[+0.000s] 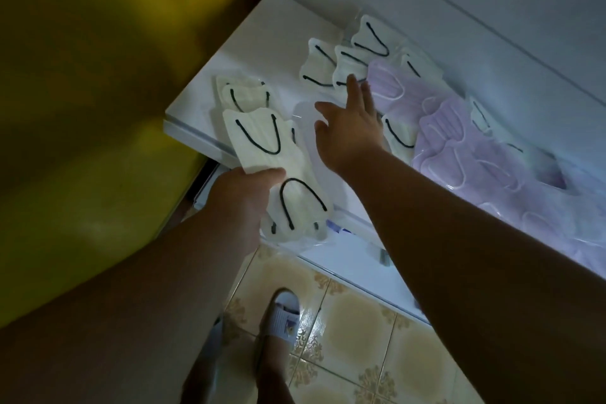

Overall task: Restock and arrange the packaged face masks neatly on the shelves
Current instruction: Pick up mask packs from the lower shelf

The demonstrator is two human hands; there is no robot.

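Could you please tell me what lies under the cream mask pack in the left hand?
More clear-wrapped cream packs stacked beneath it; their number is hidden by the left hand.

I see the lilac mask packs (465, 141) run off the frame at three o'clock; my right hand (352, 126) covers part of a cream pack (398, 134), and its fingertips blur.

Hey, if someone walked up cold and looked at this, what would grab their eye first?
Probably the two hands over the white shelf: the left hand grips a bundle of cream masks with black ear loops at the shelf's front edge, while the right hand reaches open toward more cream packs. Next, the heap of lilac masks sprawled along the right.
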